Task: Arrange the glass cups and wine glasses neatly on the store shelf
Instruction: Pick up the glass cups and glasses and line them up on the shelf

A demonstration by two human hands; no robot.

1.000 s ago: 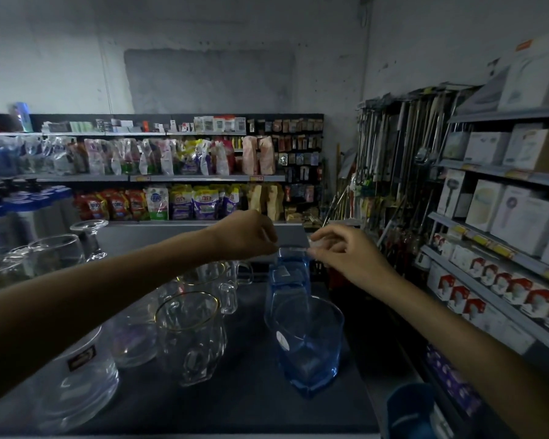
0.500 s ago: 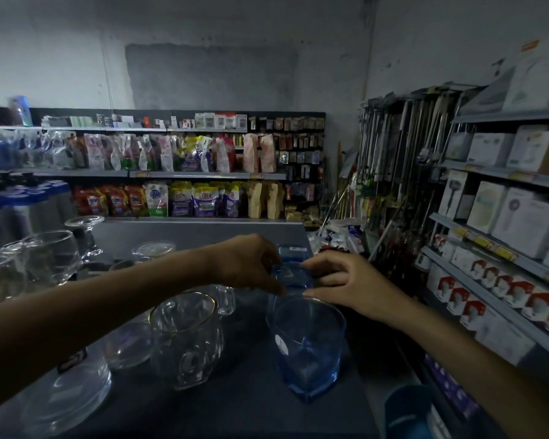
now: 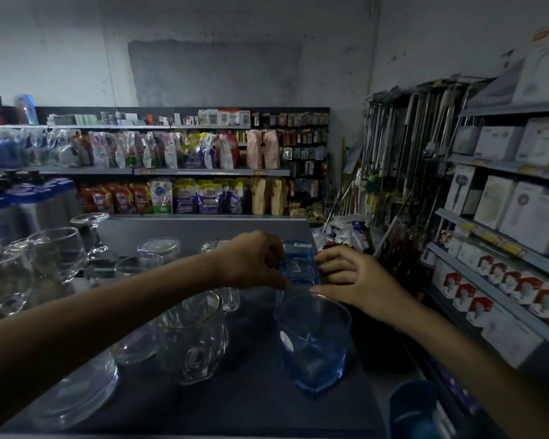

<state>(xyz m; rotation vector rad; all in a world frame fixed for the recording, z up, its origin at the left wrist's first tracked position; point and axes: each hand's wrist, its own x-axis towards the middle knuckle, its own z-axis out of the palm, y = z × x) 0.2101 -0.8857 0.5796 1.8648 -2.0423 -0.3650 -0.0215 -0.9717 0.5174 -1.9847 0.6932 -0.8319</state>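
Note:
Three blue glass cups stand in a row along the right side of the dark shelf top (image 3: 241, 403). The nearest blue cup (image 3: 313, 346) stands alone. My left hand (image 3: 251, 261) and my right hand (image 3: 346, 280) grip the middle blue cup (image 3: 298, 270) from either side. The far blue cup (image 3: 297, 249) sits just behind it, partly hidden. A clear mug with a gold rim (image 3: 191, 337) stands left of the nearest cup. Wine glasses (image 3: 57, 255) cluster at the far left.
Stacked clear glass bowls (image 3: 76, 391) sit at the near left, and more clear glassware (image 3: 159, 248) stands behind my left arm. A blue container (image 3: 415, 410) is low at the right. A rack of boxed goods (image 3: 495, 289) lines the aisle on the right.
Both hands have come down and nearer, from raised above the far end of the blue row to the middle blue cup. The view has shifted a little closer.

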